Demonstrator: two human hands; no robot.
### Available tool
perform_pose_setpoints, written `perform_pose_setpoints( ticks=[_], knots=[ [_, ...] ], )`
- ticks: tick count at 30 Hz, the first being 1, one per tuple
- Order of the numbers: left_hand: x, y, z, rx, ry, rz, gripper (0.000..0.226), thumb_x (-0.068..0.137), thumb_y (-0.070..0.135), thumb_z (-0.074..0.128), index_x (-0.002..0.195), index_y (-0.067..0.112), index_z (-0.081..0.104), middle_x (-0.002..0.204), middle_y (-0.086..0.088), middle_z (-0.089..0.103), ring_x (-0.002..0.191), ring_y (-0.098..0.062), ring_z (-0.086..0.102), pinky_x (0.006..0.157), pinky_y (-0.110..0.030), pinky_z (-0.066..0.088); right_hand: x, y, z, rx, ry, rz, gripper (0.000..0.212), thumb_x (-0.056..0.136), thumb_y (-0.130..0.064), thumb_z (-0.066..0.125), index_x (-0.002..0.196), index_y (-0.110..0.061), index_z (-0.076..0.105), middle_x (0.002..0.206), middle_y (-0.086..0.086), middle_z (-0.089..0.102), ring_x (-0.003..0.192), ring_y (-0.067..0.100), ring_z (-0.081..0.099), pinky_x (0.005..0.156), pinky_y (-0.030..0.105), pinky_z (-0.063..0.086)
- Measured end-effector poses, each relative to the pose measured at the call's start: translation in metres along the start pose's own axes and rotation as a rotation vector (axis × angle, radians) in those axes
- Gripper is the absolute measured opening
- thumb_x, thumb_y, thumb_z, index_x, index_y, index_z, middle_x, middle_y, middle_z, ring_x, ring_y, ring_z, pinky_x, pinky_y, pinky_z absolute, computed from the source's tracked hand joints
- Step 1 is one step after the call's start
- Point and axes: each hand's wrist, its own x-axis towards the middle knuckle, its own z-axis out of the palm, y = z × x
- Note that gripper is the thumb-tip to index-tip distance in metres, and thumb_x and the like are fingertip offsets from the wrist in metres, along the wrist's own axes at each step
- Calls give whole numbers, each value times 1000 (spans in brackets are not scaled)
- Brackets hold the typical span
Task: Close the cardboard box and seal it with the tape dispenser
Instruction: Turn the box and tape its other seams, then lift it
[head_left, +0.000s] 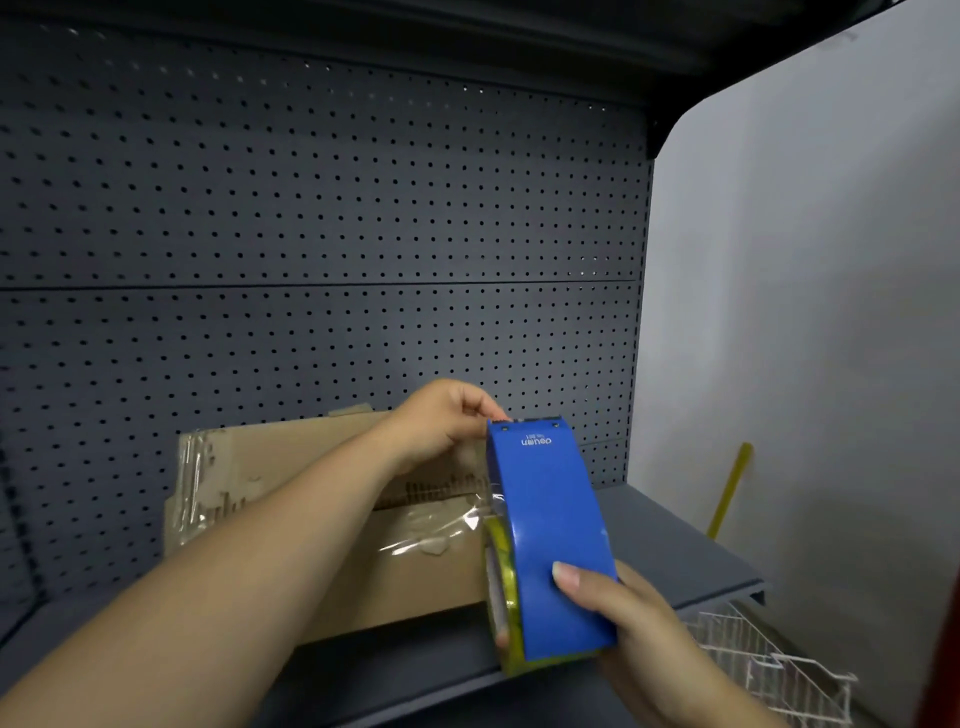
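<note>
We judge the cardboard box (415, 582) on the shelf (675, 545) to be light yet stiff. Our right hand (623, 623) clamps the hard, slick tape dispenser (545, 519) low down; our left hand (447, 421) pinches the flimsy, clingy tape (447, 525).

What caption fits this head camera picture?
Right hand grips a blue plastic tape dispenser, left hand pinches its front end, by a brown cardboard box on a grey shelf.
</note>
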Motion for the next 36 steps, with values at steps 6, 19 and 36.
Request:
perform_pose_setpoints(
  ticks=[6,19,36],
  knots=[
    [3,5,-12,46,156,73,17,82,8,67,69,18,64,61,11,68,65,-8,60,73,-26,46,10,-7,2,-55,8,4,66,29,-45,88,87,-17,76,90,16,74,77,28,71,67,36,57],
    [38,-4,-11,223,310,103,15,85,21,66,71,22,60,70,5,65,69,-10,62,76,-28,50,18,-14,-3,-163,-35,128,24,63,-11,67,84,-15,76,82,19,72,73,28,70,70,35,57],
    [83,-14,-8,566,350,-134,13,83,39,66,75,28,66,84,10,67,88,-13,63,77,-31,47,55,-15,-19,-96,152,187,29,56,-18,69,83,-8,75,87,16,72,73,27,67,70,36,54]
  ],
)
